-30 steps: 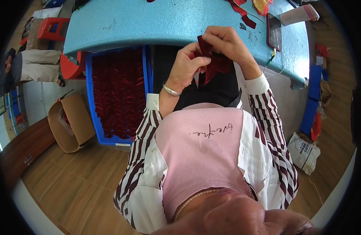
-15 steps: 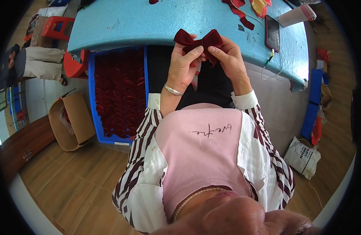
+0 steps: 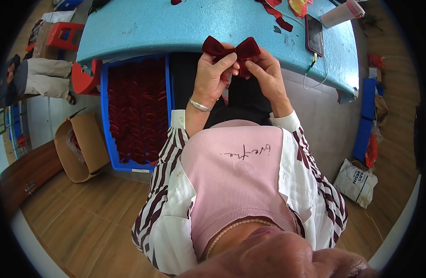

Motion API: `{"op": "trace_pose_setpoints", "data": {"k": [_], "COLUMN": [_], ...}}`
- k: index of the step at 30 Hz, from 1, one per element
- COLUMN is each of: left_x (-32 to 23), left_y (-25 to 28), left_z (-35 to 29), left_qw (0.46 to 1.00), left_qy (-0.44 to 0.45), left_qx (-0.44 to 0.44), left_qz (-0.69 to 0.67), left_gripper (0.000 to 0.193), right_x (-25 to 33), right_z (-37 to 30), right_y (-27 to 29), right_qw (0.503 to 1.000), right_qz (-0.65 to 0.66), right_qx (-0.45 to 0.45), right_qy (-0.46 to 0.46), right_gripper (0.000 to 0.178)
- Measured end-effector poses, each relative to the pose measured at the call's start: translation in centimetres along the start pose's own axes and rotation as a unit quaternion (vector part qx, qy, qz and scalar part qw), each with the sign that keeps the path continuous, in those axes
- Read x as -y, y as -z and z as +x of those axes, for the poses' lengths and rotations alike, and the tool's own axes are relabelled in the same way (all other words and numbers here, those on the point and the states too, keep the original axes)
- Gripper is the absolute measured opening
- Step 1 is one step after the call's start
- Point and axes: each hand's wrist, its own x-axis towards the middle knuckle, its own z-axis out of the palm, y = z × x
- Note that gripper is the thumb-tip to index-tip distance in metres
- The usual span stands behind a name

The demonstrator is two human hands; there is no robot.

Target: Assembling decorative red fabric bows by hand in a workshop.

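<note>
A dark red velvet bow (image 3: pixel 246 48) is held up between my two hands, just off the front edge of the blue table (image 3: pixel 143 34). My left hand (image 3: pixel 212 74) grips it by the left loop and centre, thumb on top. On the other side my right hand (image 3: pixel 267 74) pinches its right tail between thumb and fingers. Both loops spread out above my fingers, while part of the tails is hidden behind them. To the left of my lap stands a blue tray (image 3: pixel 105 109) filled with rows of dark red velvet bows (image 3: pixel 138 109).
A phone (image 3: pixel 314 36) with a cable and a pink-white tumbler (image 3: pixel 342 14) are at the table's right. Red scraps (image 3: pixel 283 24) lie near them. An open cardboard box (image 3: pixel 90 143), red stools (image 3: pixel 85 78) and a person's legs (image 3: pixel 48 76) are at left. A white sack (image 3: pixel 356 183) lies right.
The right hand has shifted slightly down along the bow's right tail, and more of the tail's underside shows. The whole view has moved a little; the bow stays in both hands.
</note>
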Motion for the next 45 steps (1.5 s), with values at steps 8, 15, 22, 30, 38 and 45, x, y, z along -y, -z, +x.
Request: {"op": "trace_pose_setpoints", "data": {"k": [8, 15, 22, 30, 38, 45], "left_x": [-1.3, -2.1, -3.3, -2.7, -2.2, -1.7], "left_y": [-0.3, 0.7, 1.4, 2.1, 2.3, 2.3], "left_z": [-0.9, -1.6, -2.3, -2.6, -2.6, -2.5], "left_qw": [0.996, 0.995, 0.992, 0.996, 0.988, 0.984], "left_qy": [-0.024, -0.033, -0.018, -0.064, -0.091, -0.085], "left_qx": [0.029, 0.031, 0.079, 0.016, -0.002, -0.007], "left_qz": [0.078, 0.093, 0.102, 0.065, 0.121, 0.159], "left_gripper": [0.017, 0.019, 0.018, 0.019, 0.014, 0.015], "right_x": [0.4, 0.8, -1.0, -2.8, -3.0, -3.0], "right_z": [0.2, 0.2, 0.3, 0.2, 0.0, -0.2], "right_y": [-1.6, -2.9, -3.3, -4.1, -3.6, -3.4], "right_qw": [0.996, 0.992, 0.979, 0.99, 0.989, 0.989], "right_qz": [-0.047, -0.073, -0.145, 0.014, 0.033, 0.023], "right_qx": [-0.015, -0.029, -0.038, -0.089, -0.094, -0.103], "right_qy": [0.068, 0.098, 0.137, 0.108, 0.108, 0.103], "right_gripper": [0.019, 0.023, 0.02, 0.02, 0.021, 0.018]}}
